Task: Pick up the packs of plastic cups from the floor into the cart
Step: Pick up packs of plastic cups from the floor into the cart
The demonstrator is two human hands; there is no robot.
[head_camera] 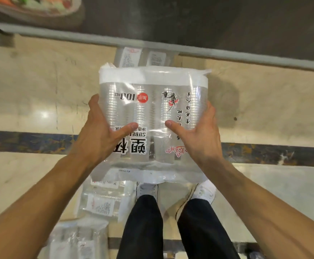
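The left grip (100,135) and right grip (199,139) squeeze the sides of a crinkly clear pack of cups (152,105), thumbs on top, with more shiny packs (102,200) on the smooth floor (31,101) down below the left grip and a grey bar (227,56), maybe the cart's edge, just past it.

Pack (152,113) above shoes (203,191); packs (100,202) left, perhaps overlapping.

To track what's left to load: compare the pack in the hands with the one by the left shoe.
The held pack is lifted, gripped at its sides by the left hand and right hand; the floor pack lies flat, untouched. The held pack shows bold black characters and a red dot; the floor pack shows a small white fine-print label. Both are clear wraps of stacked cups.
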